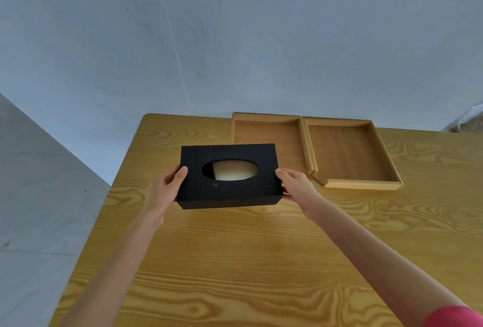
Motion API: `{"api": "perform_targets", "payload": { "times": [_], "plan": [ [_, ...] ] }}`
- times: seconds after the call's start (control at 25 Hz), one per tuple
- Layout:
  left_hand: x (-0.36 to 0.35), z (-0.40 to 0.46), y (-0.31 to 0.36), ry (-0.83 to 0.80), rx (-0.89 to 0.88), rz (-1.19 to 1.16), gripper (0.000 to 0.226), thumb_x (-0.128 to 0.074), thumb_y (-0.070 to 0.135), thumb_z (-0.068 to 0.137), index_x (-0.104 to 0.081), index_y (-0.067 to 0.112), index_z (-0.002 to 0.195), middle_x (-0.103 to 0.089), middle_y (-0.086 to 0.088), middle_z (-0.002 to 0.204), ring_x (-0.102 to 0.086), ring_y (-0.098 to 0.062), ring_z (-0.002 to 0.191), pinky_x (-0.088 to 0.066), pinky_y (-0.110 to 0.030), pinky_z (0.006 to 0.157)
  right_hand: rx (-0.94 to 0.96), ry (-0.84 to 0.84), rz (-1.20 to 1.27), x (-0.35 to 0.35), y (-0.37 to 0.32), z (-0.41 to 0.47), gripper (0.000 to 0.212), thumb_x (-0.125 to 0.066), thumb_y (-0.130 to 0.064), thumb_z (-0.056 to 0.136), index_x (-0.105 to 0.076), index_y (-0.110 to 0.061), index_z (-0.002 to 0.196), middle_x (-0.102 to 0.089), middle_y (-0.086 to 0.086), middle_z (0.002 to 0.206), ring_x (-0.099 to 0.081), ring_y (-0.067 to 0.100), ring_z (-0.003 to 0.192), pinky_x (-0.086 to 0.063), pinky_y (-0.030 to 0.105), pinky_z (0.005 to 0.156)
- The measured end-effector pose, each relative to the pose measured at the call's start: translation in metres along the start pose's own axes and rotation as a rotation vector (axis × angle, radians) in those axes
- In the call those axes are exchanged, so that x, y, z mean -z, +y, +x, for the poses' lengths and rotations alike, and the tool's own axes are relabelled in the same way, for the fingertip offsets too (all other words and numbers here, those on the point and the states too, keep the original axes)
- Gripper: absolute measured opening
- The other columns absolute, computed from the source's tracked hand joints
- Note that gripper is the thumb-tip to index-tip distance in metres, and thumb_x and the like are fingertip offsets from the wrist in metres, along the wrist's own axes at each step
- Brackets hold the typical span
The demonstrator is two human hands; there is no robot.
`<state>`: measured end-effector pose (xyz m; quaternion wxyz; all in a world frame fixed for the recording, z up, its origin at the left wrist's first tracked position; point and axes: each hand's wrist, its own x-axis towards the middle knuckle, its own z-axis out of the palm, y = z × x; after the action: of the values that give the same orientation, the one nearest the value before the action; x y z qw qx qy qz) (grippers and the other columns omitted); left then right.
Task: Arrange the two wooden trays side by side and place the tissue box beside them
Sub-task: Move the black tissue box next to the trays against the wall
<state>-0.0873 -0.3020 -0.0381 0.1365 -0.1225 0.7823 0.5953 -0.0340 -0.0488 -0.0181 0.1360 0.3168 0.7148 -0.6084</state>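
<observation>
Both hands clamp the black tissue box (227,176) by its short ends — left hand (164,188) at nine o'clock, right hand (295,187) at three. Toward one o'clock, left tray (266,133) and right tray (347,151) sit touching on the table (235,261).

Near-left corner of left tray (264,133) hidden behind tissue box (227,190). Fingers of left hand (163,188) and right hand (296,187) concealed under box ends. Table (235,261) cut off by bottom and right edges. Blurred object (467,120) at right edge unidentifiable.
</observation>
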Motion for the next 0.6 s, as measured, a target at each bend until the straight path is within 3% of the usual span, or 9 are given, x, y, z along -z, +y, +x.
{"api": "perform_targets", "payload": {
  "times": [0.32,0.6],
  "plan": [
    [0.047,0.056,0.020,0.050,-0.012,0.086,0.039,-0.045,0.033,0.092,-0.048,0.018,0.128,-0.057,0.001,0.110,-0.052,-0.019,0.104,-0.043,-0.034,0.091,-0.032,-0.125,-0.042,-0.061,-0.055,0.042,0.030,-0.041,-0.019,0.095,-0.049,-0.014,0.124,-0.055,0.001,0.104,-0.052,0.018,0.101,-0.046,0.034,0.093],
    [0.063,0.089,0.012,0.016,-0.035,0.130,0.035,-0.043,0.023,0.093,-0.045,0.022,0.128,-0.054,0.004,0.114,-0.051,-0.017,0.103,-0.042,-0.034,0.089,-0.073,-0.203,-0.078,-0.103,-0.057,0.079,0.036,-0.046,-0.020,0.092,-0.044,-0.015,0.128,-0.054,0.002,0.119,-0.050,0.020,0.111,-0.042,0.036,0.101]
  ]
}}
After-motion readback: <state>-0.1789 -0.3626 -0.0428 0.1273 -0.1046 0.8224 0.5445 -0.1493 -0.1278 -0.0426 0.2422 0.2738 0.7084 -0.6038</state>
